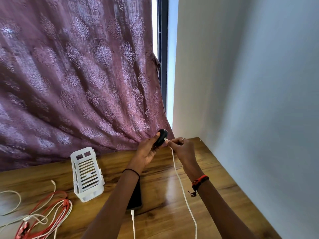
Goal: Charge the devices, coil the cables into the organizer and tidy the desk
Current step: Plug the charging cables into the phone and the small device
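The wooden desk [164,221] carried a white slotted organizer [87,175] standing upright, with a loose tangle of red and white cables [48,213] near it at the left. A dark phone [135,197] lay partly under the left forearm, 1 short cable [133,221] at its near end. Over the desk's far edge, the left hand [146,152] curled round a small, glossy black device [161,138], possibly an earbud case. The right hand [183,149] pinched the plug [166,140] of a long white cable [181,187] against its side.

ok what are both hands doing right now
Left hand: holding the black device.
Right hand: pinching the white cable plug at the device.
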